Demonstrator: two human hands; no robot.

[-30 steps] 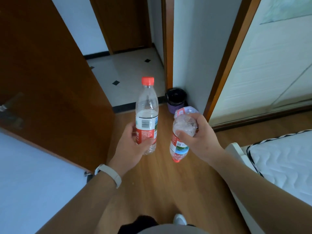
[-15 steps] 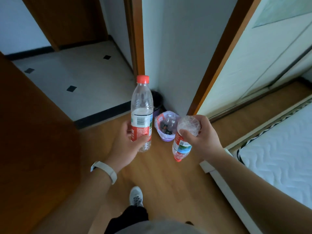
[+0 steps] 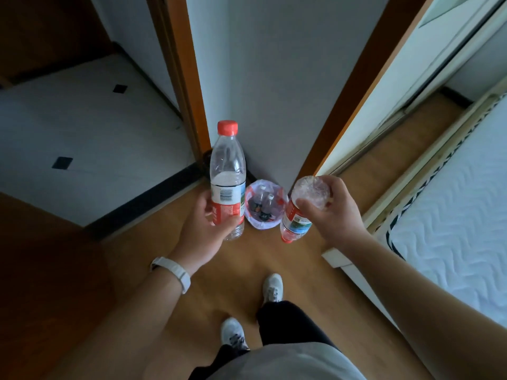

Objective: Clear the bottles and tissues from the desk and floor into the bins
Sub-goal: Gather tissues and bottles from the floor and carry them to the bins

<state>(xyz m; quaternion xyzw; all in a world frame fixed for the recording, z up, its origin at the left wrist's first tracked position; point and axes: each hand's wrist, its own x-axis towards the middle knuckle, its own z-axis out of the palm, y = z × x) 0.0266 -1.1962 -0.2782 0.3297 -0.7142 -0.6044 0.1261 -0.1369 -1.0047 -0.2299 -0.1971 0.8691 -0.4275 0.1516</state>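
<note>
Here, left of centre, the left hand (image 3: 203, 231) is gripping an upright red-capped bottle (image 3: 227, 165) by its red-and-white label, barcode showing, writing unreadable. At centre the lined bin (image 3: 263, 225) is holding bottles (image 3: 267, 208). Beside it the right hand (image 3: 337, 212) is clutching an upended bottle (image 3: 296, 219) by its base

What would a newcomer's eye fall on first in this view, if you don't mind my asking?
The eye goes first to the two clear bottles held up mid-frame. The left hand grips a red-capped bottle upright, and the right hand holds a second bottle cap down. Between them, on the wooden floor, sits a small bin lined with a pale bag, with other bottles inside.
</note>
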